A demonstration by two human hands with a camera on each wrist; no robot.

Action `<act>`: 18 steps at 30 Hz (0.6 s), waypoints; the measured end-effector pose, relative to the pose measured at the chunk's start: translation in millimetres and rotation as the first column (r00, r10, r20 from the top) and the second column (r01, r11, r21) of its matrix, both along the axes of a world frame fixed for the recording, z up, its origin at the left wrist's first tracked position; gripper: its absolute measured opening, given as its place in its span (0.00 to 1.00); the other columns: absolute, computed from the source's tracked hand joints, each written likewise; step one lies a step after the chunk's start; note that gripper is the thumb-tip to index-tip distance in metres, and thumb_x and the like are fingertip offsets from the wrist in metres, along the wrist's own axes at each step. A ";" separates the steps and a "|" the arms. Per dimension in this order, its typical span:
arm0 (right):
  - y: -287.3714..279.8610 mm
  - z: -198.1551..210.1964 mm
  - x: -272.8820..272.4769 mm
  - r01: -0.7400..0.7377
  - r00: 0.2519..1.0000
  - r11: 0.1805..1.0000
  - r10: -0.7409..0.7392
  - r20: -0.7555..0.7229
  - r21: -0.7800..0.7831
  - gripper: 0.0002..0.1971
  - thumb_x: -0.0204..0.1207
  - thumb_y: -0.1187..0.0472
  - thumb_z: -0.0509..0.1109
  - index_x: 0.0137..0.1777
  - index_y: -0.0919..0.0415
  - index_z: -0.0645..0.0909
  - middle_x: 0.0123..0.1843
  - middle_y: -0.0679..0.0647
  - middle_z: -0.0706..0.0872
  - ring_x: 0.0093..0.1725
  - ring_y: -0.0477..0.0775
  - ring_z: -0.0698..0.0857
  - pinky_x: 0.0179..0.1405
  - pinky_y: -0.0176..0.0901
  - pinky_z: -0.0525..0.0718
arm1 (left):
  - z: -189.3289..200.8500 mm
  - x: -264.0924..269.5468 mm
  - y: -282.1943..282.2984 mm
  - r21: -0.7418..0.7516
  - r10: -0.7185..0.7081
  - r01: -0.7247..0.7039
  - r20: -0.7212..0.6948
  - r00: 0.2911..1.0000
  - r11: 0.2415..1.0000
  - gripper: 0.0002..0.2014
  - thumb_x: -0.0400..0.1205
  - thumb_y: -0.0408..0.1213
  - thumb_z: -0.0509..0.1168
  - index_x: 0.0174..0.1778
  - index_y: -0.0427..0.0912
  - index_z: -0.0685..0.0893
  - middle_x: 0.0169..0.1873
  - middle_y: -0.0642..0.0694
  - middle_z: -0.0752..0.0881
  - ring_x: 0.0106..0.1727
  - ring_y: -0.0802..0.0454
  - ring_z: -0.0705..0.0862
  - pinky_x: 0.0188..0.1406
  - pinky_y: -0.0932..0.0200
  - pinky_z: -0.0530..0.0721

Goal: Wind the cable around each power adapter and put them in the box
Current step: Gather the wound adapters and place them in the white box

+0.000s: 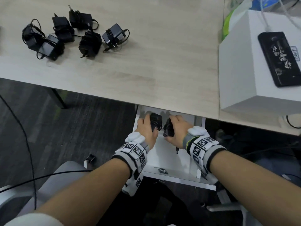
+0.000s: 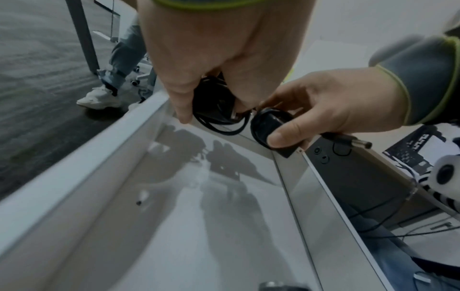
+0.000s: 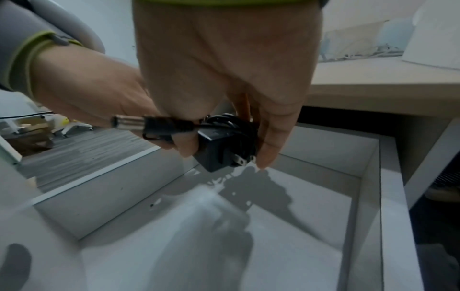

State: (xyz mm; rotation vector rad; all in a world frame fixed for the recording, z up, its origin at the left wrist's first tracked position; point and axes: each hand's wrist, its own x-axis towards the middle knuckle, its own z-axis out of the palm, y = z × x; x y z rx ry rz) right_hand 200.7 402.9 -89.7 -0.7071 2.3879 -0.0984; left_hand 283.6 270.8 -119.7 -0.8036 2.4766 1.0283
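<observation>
- Nearest the head camera are the person's two bare forearms, each with a white wrist band [image 1: 135, 154] covered in black-and-white square markers, both reaching forward and down into a white box [image 1: 169, 162] that sits below the table edge
- The left hand [image 1: 145, 128] has its fingers curled round a black power adapter [image 1: 155, 122] with its cable wound about it; in the left wrist view the fingers [image 2: 181, 106] point down toward the box's far wall and a loose loop of cable [image 2: 224, 128] hangs under the adapter
- The right hand [image 1: 176, 128] grips a second black adapter [image 1: 168, 128] between thumb and fingers, also wrapped in cable; the right wrist view shows its two flat plug prongs [image 3: 240, 161] facing down over the box floor
- A barrel plug [image 3: 139, 123] on the end of that cable sticks out free past the thumb side of the right hand
- The two held adapters are just beside each other, over the far end of the box; whether either touches the floor of it cannot be told
- On the light wood table [image 1: 154, 62], well apart from the hands, six more black adapters [image 1: 73, 35] lie in a loose cluster with cables wound on them
- To the right on the table stands a large white carton [image 1: 244, 66] with a black rectangular case [image 1: 280, 57] lying on top
- A grey chair [image 1: 48, 185] and a black wire on the dark floor are at the left
</observation>
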 end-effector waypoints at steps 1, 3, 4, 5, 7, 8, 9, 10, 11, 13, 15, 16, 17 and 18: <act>-1.2 -5.0 -0.3 0.012 1.000 1.000 -0.012 -0.002 0.005 0.41 0.69 0.43 0.73 0.78 0.55 0.59 0.71 0.56 0.71 0.62 0.61 0.81 0.55 0.47 0.80 | -3.3 -1.9 2.3 -0.004 0.003 -0.003 0.024 1.000 1.000 0.31 0.84 0.46 0.61 0.82 0.48 0.56 0.70 0.38 0.68 0.59 0.39 0.82 0.55 0.48 0.81; -4.9 -15.3 -1.6 0.034 0.999 0.999 -0.034 0.001 0.021 0.42 0.70 0.44 0.74 0.79 0.56 0.58 0.72 0.57 0.70 0.64 0.62 0.79 0.57 0.49 0.79 | -12.1 -6.4 3.9 -0.029 0.004 -0.002 0.059 0.998 1.000 0.31 0.85 0.46 0.59 0.82 0.47 0.55 0.72 0.38 0.66 0.61 0.38 0.81 0.57 0.48 0.79; -6.8 -20.1 -2.6 0.046 0.999 0.999 -0.047 0.010 0.027 0.42 0.70 0.44 0.74 0.80 0.56 0.57 0.73 0.58 0.69 0.66 0.62 0.78 0.59 0.49 0.78 | -16.7 -8.8 4.3 -0.042 0.001 0.002 0.073 0.997 0.999 0.30 0.85 0.47 0.59 0.82 0.46 0.55 0.72 0.38 0.66 0.61 0.38 0.81 0.57 0.48 0.79; -8.5 -25.6 -3.5 0.060 0.998 0.998 -0.061 0.023 0.034 0.43 0.71 0.45 0.73 0.80 0.56 0.56 0.74 0.58 0.68 0.67 0.63 0.77 0.60 0.50 0.78 | -21.4 -11.2 4.4 -0.056 -0.005 0.010 0.086 0.996 0.998 0.29 0.85 0.47 0.58 0.81 0.45 0.56 0.72 0.37 0.66 0.60 0.38 0.81 0.57 0.48 0.79; -13.0 -33.4 -5.0 0.078 0.996 0.996 -0.079 0.035 0.038 0.44 0.72 0.46 0.73 0.82 0.55 0.52 0.76 0.59 0.66 0.69 0.64 0.75 0.63 0.51 0.77 | -24.2 -18.8 2.2 -0.099 -0.026 0.038 0.122 0.992 0.994 0.25 0.86 0.46 0.58 0.77 0.42 0.61 0.71 0.37 0.68 0.61 0.39 0.80 0.55 0.48 0.78; -15.8 -37.8 -7.0 0.086 0.995 0.996 -0.088 0.039 0.038 0.45 0.73 0.47 0.73 0.83 0.55 0.51 0.76 0.60 0.65 0.70 0.65 0.74 0.64 0.51 0.76 | -23.3 -23.4 1.3 -0.139 -0.060 0.082 0.156 0.986 0.987 0.23 0.86 0.45 0.57 0.75 0.41 0.63 0.70 0.38 0.68 0.64 0.39 0.79 0.55 0.48 0.79; -19.1 -44.2 -9.6 0.101 0.993 0.994 -0.103 0.049 0.043 0.44 0.73 0.48 0.73 0.83 0.55 0.51 0.77 0.60 0.64 0.70 0.65 0.74 0.64 0.52 0.76 | -23.5 -28.0 0.0 -0.184 -0.109 0.149 0.211 0.971 0.972 0.21 0.87 0.44 0.56 0.74 0.40 0.66 0.70 0.39 0.68 0.67 0.40 0.76 0.57 0.46 0.80; -22.0 -48.3 -12.6 0.118 0.991 0.992 -0.121 0.054 0.053 0.43 0.74 0.49 0.72 0.82 0.54 0.52 0.76 0.60 0.65 0.70 0.66 0.74 0.64 0.53 0.76 | -18.6 -32.5 -0.6 -0.211 -0.148 0.202 0.248 0.958 0.956 0.19 0.87 0.43 0.55 0.72 0.39 0.68 0.69 0.39 0.68 0.69 0.41 0.73 0.59 0.45 0.80; -24.3 -50.6 -15.8 0.128 0.990 0.989 -0.132 0.055 0.069 0.40 0.74 0.49 0.71 0.82 0.53 0.53 0.76 0.61 0.66 0.69 0.67 0.74 0.64 0.54 0.77 | -14.9 -37.5 -0.7 -0.220 -0.167 0.231 0.275 0.947 0.948 0.18 0.87 0.43 0.55 0.71 0.39 0.69 0.69 0.40 0.68 0.70 0.41 0.73 0.59 0.45 0.80; -27.6 -55.9 -19.2 0.135 0.990 0.985 -0.139 0.035 0.104 0.35 0.76 0.51 0.68 0.80 0.52 0.56 0.74 0.62 0.68 0.67 0.68 0.75 0.63 0.53 0.77 | -13.5 -44.8 0.0 -0.241 -0.200 0.279 0.305 0.931 0.930 0.17 0.88 0.43 0.55 0.69 0.38 0.71 0.69 0.39 0.69 0.68 0.42 0.73 0.62 0.46 0.77; -28.4 -59.6 -21.7 0.130 0.991 0.984 -0.132 0.009 0.125 0.31 0.77 0.52 0.66 0.78 0.53 0.58 0.74 0.62 0.69 0.67 0.68 0.75 0.62 0.52 0.76 | -14.7 -49.6 0.4 -0.274 -0.215 0.307 0.320 0.923 0.911 0.19 0.87 0.47 0.55 0.68 0.38 0.72 0.68 0.38 0.73 0.68 0.41 0.73 0.67 0.49 0.70; -28.1 -61.6 -23.6 0.134 0.991 0.983 -0.135 0.002 0.125 0.30 0.78 0.53 0.65 0.78 0.53 0.59 0.74 0.62 0.69 0.68 0.67 0.75 0.62 0.52 0.75 | -14.8 -51.7 0.6 -0.285 -0.223 0.326 0.340 0.914 0.901 0.19 0.87 0.48 0.54 0.68 0.38 0.72 0.68 0.37 0.75 0.69 0.40 0.72 0.70 0.50 0.67; -28.3 -64.1 -24.2 0.142 0.990 0.982 -0.143 0.002 0.127 0.29 0.79 0.54 0.64 0.78 0.53 0.59 0.75 0.61 0.69 0.69 0.66 0.74 0.64 0.51 0.74 | -17.6 -52.9 0.2 -0.293 -0.239 0.354 0.364 0.900 0.888 0.20 0.87 0.49 0.53 0.68 0.39 0.72 0.68 0.38 0.76 0.69 0.40 0.72 0.71 0.50 0.64; -27.2 -67.9 -26.3 0.143 0.990 0.981 -0.144 -0.005 0.128 0.27 0.81 0.55 0.61 0.79 0.53 0.60 0.76 0.60 0.68 0.71 0.65 0.73 0.66 0.49 0.72 | -20.5 -55.4 -0.1 -0.291 -0.256 0.376 0.378 0.890 0.880 0.21 0.87 0.50 0.52 0.67 0.39 0.73 0.67 0.38 0.77 0.68 0.39 0.72 0.71 0.49 0.64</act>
